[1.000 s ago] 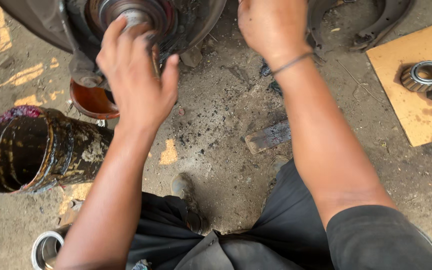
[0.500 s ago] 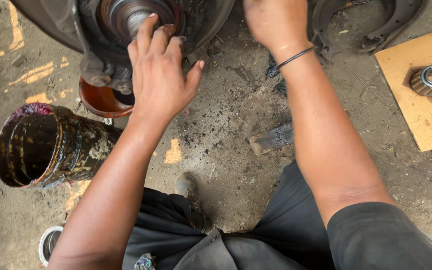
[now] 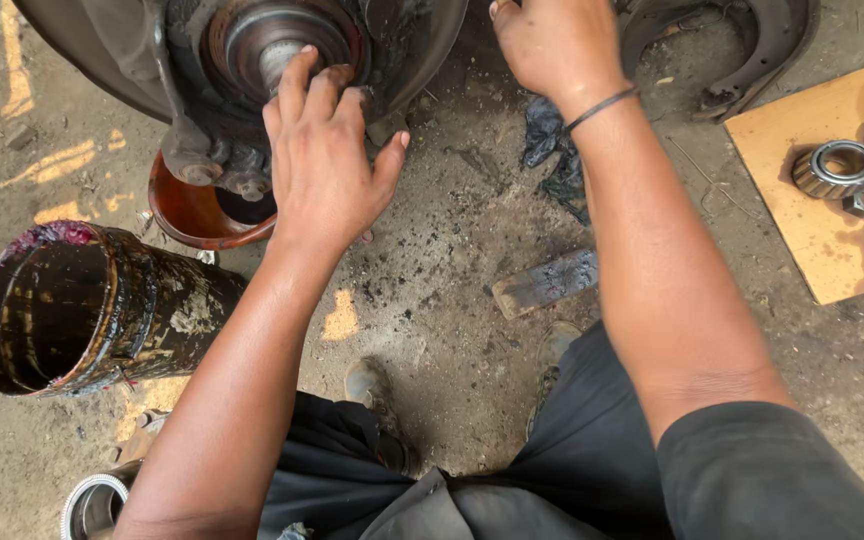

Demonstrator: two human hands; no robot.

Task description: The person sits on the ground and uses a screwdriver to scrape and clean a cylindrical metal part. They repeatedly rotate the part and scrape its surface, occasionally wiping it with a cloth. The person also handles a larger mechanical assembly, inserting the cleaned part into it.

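Observation:
A greasy wheel hub [image 3: 252, 40] with a metal spindle sticking out fills the top of the head view. My left hand [image 3: 324, 160] rests flat against the hub's lower right side, fingers spread and touching the spindle's base. At the top edge my right hand [image 3: 552, 45] lies with fingers curled on the backing plate's rim [image 3: 432, 40]; a dark band circles its wrist. Neither hand shows a tool in it.
A dirty dark can [image 3: 82, 305] lies on its side at left. An orange bowl [image 3: 202, 215] sits under the hub. Bearings [image 3: 837, 168] rest on a tan board [image 3: 802, 210] at right. A flat metal piece [image 3: 547, 283] and a black rag [image 3: 552, 150] lie on the concrete.
The view has shifted so the hub sits lower and nearer in the frame. My left hand has slid from the spindle's front down to the hub's right side. My right hand stays at the plate rim.

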